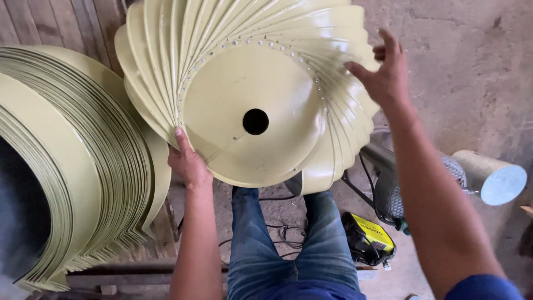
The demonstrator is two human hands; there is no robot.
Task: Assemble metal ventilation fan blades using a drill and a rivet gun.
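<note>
A pale yellow metal fan wheel point(250, 83), made of many curved overlapping blades riveted around a round disc with a centre hole point(255, 121), is held up in front of me. My left hand point(187, 164) grips its lower left edge, thumb pressed on the blades. My right hand point(384, 75) holds the right side, fingers spread over the outer blades. My legs in blue jeans point(291, 244) are below the wheel.
A large stack of matching pale yellow curved blades point(83, 155) stands at the left on a wooden support. On the concrete floor lie a yellow and black power tool point(369, 239), black cables point(283, 233), a metal mesh part point(391, 194) and a grey cylinder point(491, 178).
</note>
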